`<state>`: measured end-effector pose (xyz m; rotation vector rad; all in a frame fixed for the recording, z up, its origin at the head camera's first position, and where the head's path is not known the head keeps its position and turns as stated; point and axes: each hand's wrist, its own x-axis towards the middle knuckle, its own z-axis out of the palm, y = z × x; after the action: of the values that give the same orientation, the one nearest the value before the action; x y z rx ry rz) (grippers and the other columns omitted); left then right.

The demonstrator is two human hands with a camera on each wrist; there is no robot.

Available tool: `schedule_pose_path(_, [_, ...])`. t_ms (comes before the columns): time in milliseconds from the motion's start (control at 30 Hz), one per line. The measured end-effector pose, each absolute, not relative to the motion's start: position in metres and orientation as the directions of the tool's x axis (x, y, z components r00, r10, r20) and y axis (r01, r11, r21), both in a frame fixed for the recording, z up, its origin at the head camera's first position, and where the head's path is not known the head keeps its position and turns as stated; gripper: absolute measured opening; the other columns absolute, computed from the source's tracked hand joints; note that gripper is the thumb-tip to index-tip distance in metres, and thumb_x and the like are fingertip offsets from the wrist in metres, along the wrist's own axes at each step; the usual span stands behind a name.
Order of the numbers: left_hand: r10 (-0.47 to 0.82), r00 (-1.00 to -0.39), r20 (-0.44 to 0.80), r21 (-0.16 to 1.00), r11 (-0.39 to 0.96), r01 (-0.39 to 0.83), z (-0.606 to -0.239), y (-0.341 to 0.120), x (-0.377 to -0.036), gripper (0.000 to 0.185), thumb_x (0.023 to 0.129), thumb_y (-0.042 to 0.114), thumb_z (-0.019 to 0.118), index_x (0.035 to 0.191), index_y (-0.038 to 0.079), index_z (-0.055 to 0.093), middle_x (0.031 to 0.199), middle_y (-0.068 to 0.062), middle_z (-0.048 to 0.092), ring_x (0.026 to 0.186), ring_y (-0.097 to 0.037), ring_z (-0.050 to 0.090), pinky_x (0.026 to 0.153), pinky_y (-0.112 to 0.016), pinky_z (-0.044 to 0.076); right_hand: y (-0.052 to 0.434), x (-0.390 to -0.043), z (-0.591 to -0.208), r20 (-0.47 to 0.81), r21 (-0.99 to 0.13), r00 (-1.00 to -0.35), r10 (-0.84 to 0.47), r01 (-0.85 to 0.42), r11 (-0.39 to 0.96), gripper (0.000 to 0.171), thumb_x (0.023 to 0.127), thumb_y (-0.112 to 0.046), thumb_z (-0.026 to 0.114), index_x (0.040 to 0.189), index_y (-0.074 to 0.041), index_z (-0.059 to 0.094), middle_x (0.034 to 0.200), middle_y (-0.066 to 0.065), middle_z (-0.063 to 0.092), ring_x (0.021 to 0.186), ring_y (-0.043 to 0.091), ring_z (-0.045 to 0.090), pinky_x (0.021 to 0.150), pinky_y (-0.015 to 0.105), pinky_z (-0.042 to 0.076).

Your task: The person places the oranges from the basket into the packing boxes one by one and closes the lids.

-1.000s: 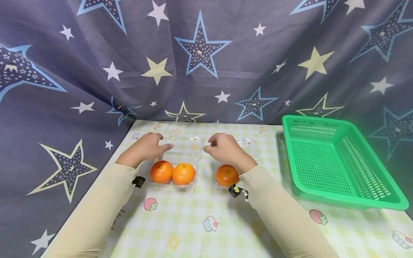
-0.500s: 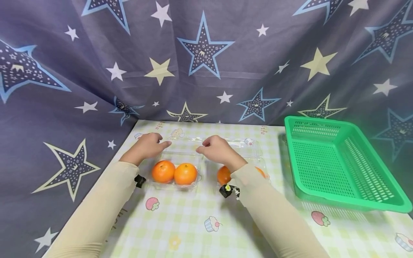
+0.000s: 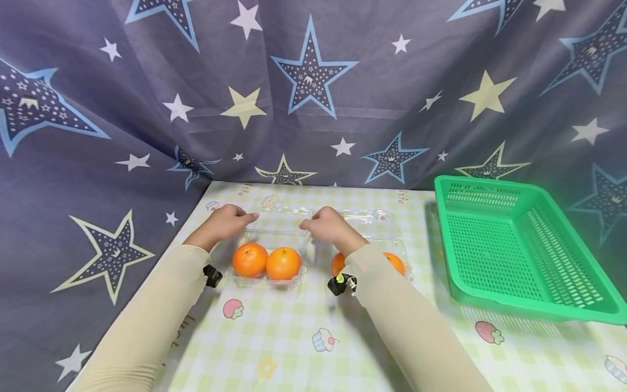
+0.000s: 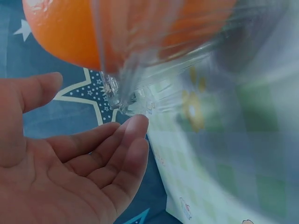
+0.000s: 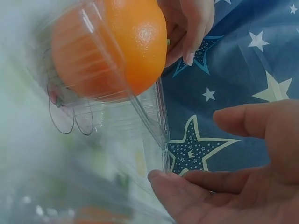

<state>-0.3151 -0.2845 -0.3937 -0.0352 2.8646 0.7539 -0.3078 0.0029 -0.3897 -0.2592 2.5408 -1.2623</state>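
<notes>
Two oranges [image 3: 250, 259] sit side by side in a clear plastic clamshell box [image 3: 264, 282], whose lid [image 3: 281, 220] lies folded back behind them. At the lid's left side is my left hand [image 3: 222, 224]. In the left wrist view its fingers [image 4: 124, 154] are loosely bent beside the clear plastic, the thumb held apart. My right hand [image 3: 330, 227] is at the right side of that lid. The right wrist view shows its fingertips [image 5: 161, 179] touching the plastic edge from outside, thumb free. Under my right forearm, a second clear box holds two partly hidden oranges [image 3: 394, 263].
A green plastic basket [image 3: 450, 261] stands on the right of the table. The checked tablecloth [image 3: 279, 337] has printed cupcakes and strawberries. A star-patterned curtain [image 3: 313, 141] hangs behind and to the left.
My right hand has shifted left to the side of the left box's lid, uncovering part of another orange in the right box. My left hand has barely moved.
</notes>
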Motion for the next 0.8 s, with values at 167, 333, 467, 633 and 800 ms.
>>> schedule_pose_path(167, [0.027, -0.982, -0.186, 0.500, 0.863, -0.071, -0.3939, -0.2859, -0.3156, 0.072, 0.102, 0.059, 0.051, 0.136, -0.003, 0.062, 0.138, -0.024, 0.062, 0.130, -0.042, 0.056, 0.106, -0.057, 0.048, 0.0025, -0.3101, -0.3923, -0.179, -0.814, -0.942, -0.284, -0.020, 0.580, 0.045, 0.096, -0.034, 0.067, 0.123, 0.002, 0.069, 0.122, 0.013, 0.069, 0.112, 0.027, 0.063, 0.100, 0.045, 0.052])
schedule_pose_path(333, [0.043, -0.983, -0.177, 0.514, 0.856, -0.055, -0.3906, -0.2865, -0.3157, 0.070, 0.102, 0.058, 0.051, 0.134, -0.003, 0.063, 0.132, -0.023, 0.066, 0.124, -0.040, 0.060, 0.104, -0.056, 0.049, 0.0025, -0.3102, -0.3924, -0.179, -0.821, -0.946, -0.271, -0.008, 0.570, 0.055, 0.096, -0.034, 0.067, 0.135, 0.005, 0.062, 0.132, 0.018, 0.066, 0.122, 0.032, 0.062, 0.106, 0.048, 0.050])
schedule_pose_path(467, [0.042, -0.984, -0.176, 0.526, 0.849, -0.057, -0.3889, -0.2851, -0.3157, 0.067, 0.103, 0.056, 0.052, 0.133, -0.002, 0.064, 0.125, -0.021, 0.069, 0.118, -0.036, 0.063, 0.101, -0.054, 0.050, 0.0035, -0.3097, -0.3913, -0.157, -0.826, -0.951, -0.265, -0.020, 0.563, 0.054, 0.094, -0.032, 0.068, 0.134, 0.004, 0.063, 0.130, 0.017, 0.067, 0.119, 0.031, 0.064, 0.104, 0.047, 0.052])
schedule_pose_path(633, [0.029, -0.982, -0.186, 0.540, 0.838, -0.077, -0.3890, -0.2858, -0.3162, 0.066, 0.102, 0.057, 0.052, 0.133, 0.000, 0.064, 0.122, -0.019, 0.069, 0.113, -0.034, 0.063, 0.097, -0.051, 0.051, 0.0038, -0.3103, -0.3906, -0.143, -0.832, -0.955, -0.259, -0.026, 0.554, 0.058, 0.094, -0.032, 0.068, 0.138, 0.004, 0.060, 0.135, 0.018, 0.065, 0.119, 0.031, 0.064, 0.105, 0.046, 0.052])
schedule_pose_path(800, [0.022, -0.983, -0.185, 0.560, 0.824, -0.087, -0.3880, -0.2887, -0.3154, 0.070, 0.103, 0.057, 0.051, 0.142, -0.001, 0.055, 0.128, -0.022, 0.066, 0.117, -0.036, 0.063, 0.102, -0.055, 0.050, 0.0032, -0.3096, -0.3892, -0.140, -0.846, -0.955, -0.260, -0.021, 0.533, 0.061, 0.093, -0.031, 0.069, 0.142, 0.004, 0.057, 0.139, 0.018, 0.062, 0.121, 0.031, 0.064, 0.107, 0.046, 0.051])
